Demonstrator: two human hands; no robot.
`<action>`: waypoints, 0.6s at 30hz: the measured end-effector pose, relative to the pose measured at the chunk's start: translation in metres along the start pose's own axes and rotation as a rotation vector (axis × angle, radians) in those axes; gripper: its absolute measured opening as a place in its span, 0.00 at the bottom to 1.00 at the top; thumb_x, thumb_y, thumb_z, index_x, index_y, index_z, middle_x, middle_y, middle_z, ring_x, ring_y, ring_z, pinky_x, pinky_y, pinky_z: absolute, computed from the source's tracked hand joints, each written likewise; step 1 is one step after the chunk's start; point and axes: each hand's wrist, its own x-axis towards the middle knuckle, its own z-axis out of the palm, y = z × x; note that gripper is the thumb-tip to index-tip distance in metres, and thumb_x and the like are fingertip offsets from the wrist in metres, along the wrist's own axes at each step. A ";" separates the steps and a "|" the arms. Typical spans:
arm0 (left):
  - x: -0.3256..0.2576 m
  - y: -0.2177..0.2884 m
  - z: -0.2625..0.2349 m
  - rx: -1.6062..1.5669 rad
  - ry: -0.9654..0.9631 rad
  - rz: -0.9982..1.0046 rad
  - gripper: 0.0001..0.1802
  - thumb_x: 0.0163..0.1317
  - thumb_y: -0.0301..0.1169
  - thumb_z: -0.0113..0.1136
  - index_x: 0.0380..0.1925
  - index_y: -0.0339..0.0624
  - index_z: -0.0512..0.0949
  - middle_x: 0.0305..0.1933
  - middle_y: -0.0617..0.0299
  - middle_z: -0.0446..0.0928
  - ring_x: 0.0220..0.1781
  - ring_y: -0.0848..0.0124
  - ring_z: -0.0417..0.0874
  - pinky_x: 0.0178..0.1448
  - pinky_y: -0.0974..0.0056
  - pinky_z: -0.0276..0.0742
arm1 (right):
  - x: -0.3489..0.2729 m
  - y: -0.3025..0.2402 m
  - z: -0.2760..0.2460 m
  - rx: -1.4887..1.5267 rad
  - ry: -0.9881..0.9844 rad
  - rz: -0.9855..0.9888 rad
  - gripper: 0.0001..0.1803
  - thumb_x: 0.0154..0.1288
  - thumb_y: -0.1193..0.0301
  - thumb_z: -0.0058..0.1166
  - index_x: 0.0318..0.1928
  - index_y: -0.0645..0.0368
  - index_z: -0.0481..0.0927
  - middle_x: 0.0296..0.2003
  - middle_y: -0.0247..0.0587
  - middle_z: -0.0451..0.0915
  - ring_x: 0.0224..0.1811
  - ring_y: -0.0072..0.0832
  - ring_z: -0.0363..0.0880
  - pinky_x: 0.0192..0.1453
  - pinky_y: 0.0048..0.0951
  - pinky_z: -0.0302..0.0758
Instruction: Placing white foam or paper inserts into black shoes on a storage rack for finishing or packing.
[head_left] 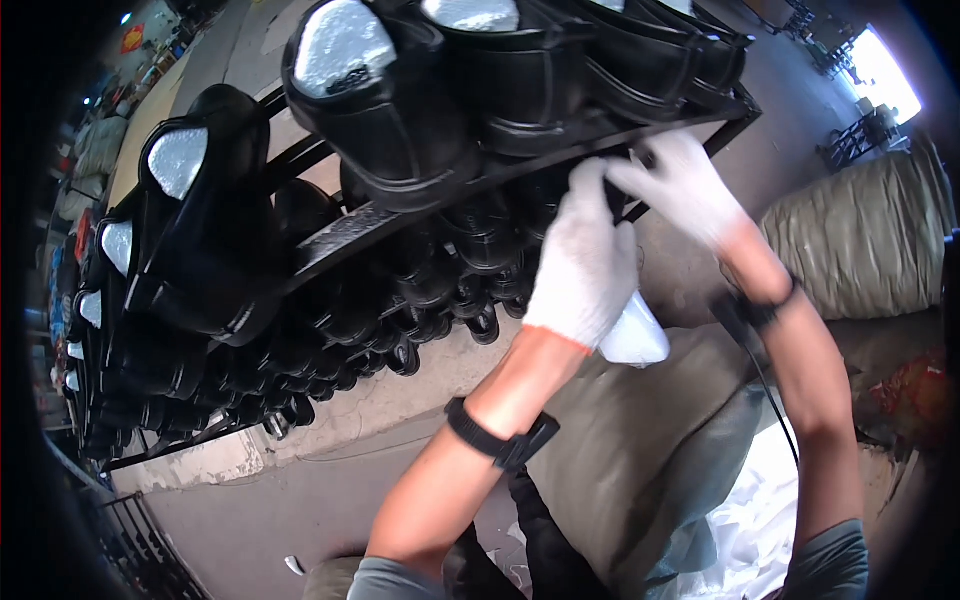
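My left hand (585,265), in a white knit glove, is raised at the right end of a black shoe rack (345,235). Its fingers are curled, and a smooth white wad (636,335) sticks out from beneath its palm. Close by on the right, my right hand (685,185), gloved alike, bends its fingers toward the left fingertips. A dark piece shows between the hands, but what the right fingers grip is hidden. Just above stands a black shoe (530,85) on the top tier, with white stuffing in its opening.
More black shoes (205,235) fill the rack's left side, and further rows (400,290) sit on the tiers below. A green sack (650,430) and white sheeting (755,510) lie near my body. At right stands a bulky wrapped bale (860,235). A cable (775,400) hangs along my right forearm.
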 end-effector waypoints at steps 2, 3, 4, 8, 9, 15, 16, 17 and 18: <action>-0.009 0.006 -0.028 -0.054 0.257 -0.079 0.25 0.70 0.27 0.66 0.62 0.25 0.73 0.41 0.39 0.87 0.43 0.47 0.93 0.54 0.50 0.88 | -0.070 -0.039 0.008 0.352 0.127 -0.226 0.23 0.67 0.70 0.69 0.62 0.57 0.88 0.55 0.46 0.86 0.49 0.48 0.87 0.52 0.46 0.86; -0.006 0.012 -0.041 -0.070 0.208 -0.207 0.27 0.71 0.29 0.66 0.64 0.24 0.74 0.43 0.44 0.87 0.45 0.53 0.92 0.56 0.52 0.87 | -0.094 -0.053 0.006 0.389 0.168 -0.370 0.24 0.66 0.74 0.69 0.62 0.56 0.88 0.56 0.45 0.85 0.50 0.46 0.87 0.53 0.44 0.87; -0.007 0.013 -0.051 -0.148 0.212 -0.319 0.28 0.71 0.31 0.66 0.65 0.24 0.74 0.45 0.45 0.87 0.46 0.56 0.91 0.56 0.54 0.87 | -0.104 -0.071 0.003 0.137 0.112 -0.477 0.23 0.65 0.74 0.69 0.61 0.57 0.88 0.56 0.45 0.86 0.52 0.44 0.87 0.55 0.42 0.87; -0.014 0.000 -0.068 -0.729 0.203 -0.450 0.29 0.82 0.41 0.56 0.70 0.27 0.74 0.42 0.49 0.85 0.36 0.64 0.88 0.43 0.59 0.85 | -0.097 -0.064 0.021 0.121 0.271 -0.339 0.33 0.58 0.74 0.70 0.67 0.57 0.82 0.59 0.44 0.85 0.58 0.32 0.86 0.57 0.35 0.83; -0.022 0.002 -0.082 -0.822 0.133 -0.514 0.29 0.83 0.41 0.53 0.72 0.29 0.73 0.39 0.51 0.85 0.30 0.64 0.87 0.37 0.60 0.85 | -0.087 -0.064 0.025 0.348 0.430 -0.095 0.31 0.61 0.73 0.67 0.66 0.58 0.81 0.57 0.41 0.86 0.56 0.28 0.86 0.53 0.33 0.83; -0.044 -0.039 -0.097 0.208 0.002 -0.126 0.20 0.76 0.31 0.64 0.63 0.35 0.77 0.34 0.32 0.85 0.38 0.35 0.90 0.40 0.41 0.84 | 0.011 -0.093 0.060 0.340 0.111 -0.147 0.10 0.69 0.67 0.61 0.35 0.57 0.90 0.37 0.45 0.91 0.38 0.39 0.90 0.41 0.37 0.85; -0.047 -0.044 -0.108 0.233 0.028 -0.084 0.17 0.76 0.32 0.63 0.59 0.35 0.79 0.34 0.33 0.86 0.39 0.35 0.90 0.40 0.41 0.84 | 0.034 -0.107 0.073 0.030 0.032 -0.240 0.11 0.69 0.66 0.61 0.41 0.57 0.92 0.42 0.51 0.92 0.44 0.52 0.91 0.51 0.48 0.87; -0.053 -0.056 -0.123 0.269 0.059 -0.055 0.15 0.77 0.32 0.63 0.56 0.35 0.80 0.33 0.35 0.86 0.39 0.35 0.91 0.41 0.41 0.84 | 0.059 -0.130 0.100 -0.113 0.072 -0.371 0.12 0.71 0.66 0.59 0.43 0.55 0.94 0.42 0.47 0.93 0.45 0.53 0.91 0.54 0.50 0.87; -0.059 -0.064 -0.135 0.313 0.057 -0.052 0.12 0.77 0.31 0.63 0.53 0.36 0.81 0.34 0.35 0.87 0.40 0.36 0.91 0.41 0.41 0.84 | 0.069 -0.156 0.109 -0.172 -0.126 -0.384 0.18 0.75 0.65 0.55 0.56 0.56 0.92 0.54 0.49 0.92 0.58 0.52 0.90 0.68 0.48 0.83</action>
